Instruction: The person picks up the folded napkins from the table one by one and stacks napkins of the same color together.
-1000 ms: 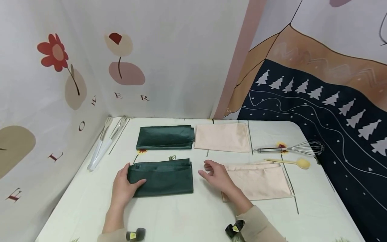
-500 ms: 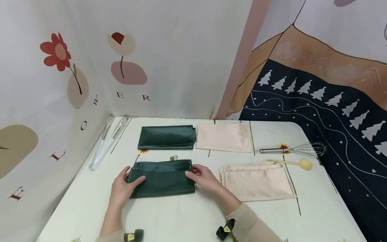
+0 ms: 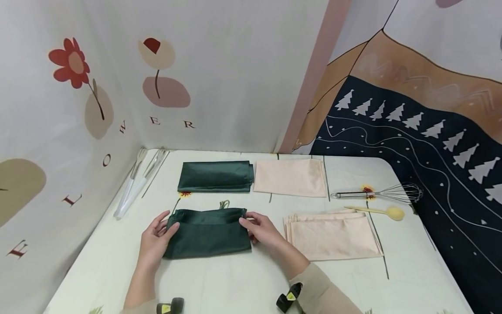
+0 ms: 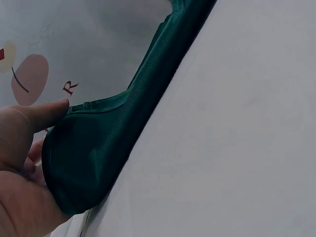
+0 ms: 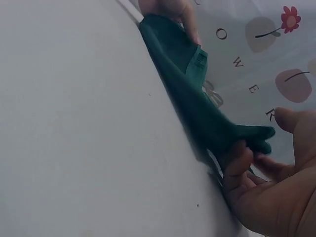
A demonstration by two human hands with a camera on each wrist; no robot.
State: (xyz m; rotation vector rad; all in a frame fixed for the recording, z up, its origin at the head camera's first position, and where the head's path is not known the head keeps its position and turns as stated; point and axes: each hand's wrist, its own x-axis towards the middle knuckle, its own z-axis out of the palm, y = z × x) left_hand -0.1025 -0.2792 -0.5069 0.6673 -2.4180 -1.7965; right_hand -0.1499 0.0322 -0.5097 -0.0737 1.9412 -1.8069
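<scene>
A folded dark green cloth lies in front of me, a thin cord showing behind its back edge. My left hand grips its left end, thumb on top and fingers behind; in the left wrist view that end of the green cloth bends upward. My right hand holds the right end. In the right wrist view, curled fingers sit under the green cloth, while the thumb stands above, seemingly apart from it.
Behind lie another folded green cloth and a folded pale pink cloth. To the right are a second pink cloth, a yellow spoon and a whisk. Long utensils with pale handles lie at the left, near the wall.
My right hand has come left from beside the pink cloth to the green cloth's right end. The left hand has tightened on the left end, and the cloth's ends have bent up slightly.
</scene>
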